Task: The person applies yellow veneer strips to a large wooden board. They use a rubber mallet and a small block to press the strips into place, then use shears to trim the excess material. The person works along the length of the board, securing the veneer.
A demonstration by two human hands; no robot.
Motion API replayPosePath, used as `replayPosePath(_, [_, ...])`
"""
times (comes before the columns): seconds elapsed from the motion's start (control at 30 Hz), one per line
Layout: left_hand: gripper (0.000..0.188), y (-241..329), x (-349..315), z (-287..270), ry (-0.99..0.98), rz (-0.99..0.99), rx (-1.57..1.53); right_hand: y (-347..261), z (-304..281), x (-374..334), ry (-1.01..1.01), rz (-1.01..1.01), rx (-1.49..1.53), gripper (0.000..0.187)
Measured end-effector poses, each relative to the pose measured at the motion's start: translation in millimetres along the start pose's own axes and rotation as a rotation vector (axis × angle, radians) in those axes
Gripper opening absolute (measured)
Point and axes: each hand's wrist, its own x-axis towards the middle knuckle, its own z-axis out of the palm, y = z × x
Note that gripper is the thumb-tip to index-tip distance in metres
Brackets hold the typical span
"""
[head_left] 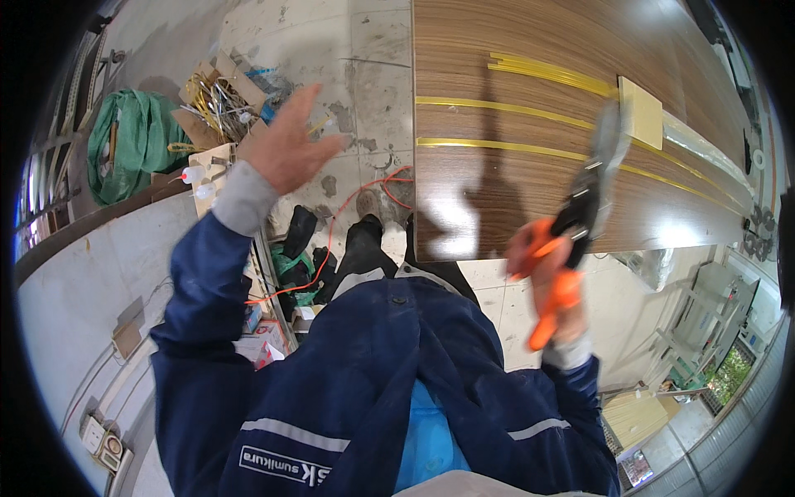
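Observation:
My right hand (542, 269) grips a pair of shears (590, 186) by the orange handles. Their black body and wide silver blade point away from me, blurred by motion, over the right side of a brown wood-grain table (451, 195). Long thin yellow strips (505, 147) lie across the tabletop, several of them bunched at the far side. Close to the blade tip, a pale yellow block (644, 116) rests over the strips. Off to the left of the table, my left hand (290, 145) hangs in the air, its fingers spread and holding nothing.
An open cardboard box (219, 103) of metallic offcuts stands at the far left, beside a green sack (128, 145). An orange cable (331, 228) runs over the floor by my feet. Clear-wrapped lengths (704, 153) lie along the table's right side.

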Motion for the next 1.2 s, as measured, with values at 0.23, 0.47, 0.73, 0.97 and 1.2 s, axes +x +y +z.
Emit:
replayPosePath(0.23, [0.078,70.1,4.5,117.5,-0.123,-0.184,-1.307,-71.1,-143.8,100.9,0.637,-0.099,-0.486,0.054])
replayPosePath(0.47, [0.050,97.4,15.2,122.2,0.079,-0.141,-1.384,-108.1,-245.3,203.2,0.928,-0.148,-1.685,0.056])
replayPosePath(0.73, [0.043,93.9,15.9,125.2,0.047,-0.163,-1.527,-128.9,-249.0,224.3,0.923,-0.040,-1.846,0.051])
replayPosePath(0.97, [0.043,95.5,15.3,117.0,-0.033,-0.191,-1.551,-125.6,-251.8,223.8,0.990,-0.129,-1.745,0.048])
replayPosePath(1.2, [0.044,87.8,12.5,112.1,-0.012,-0.098,-1.368,-105.4,-117.7,167.1,0.848,-0.354,-1.314,0.047])
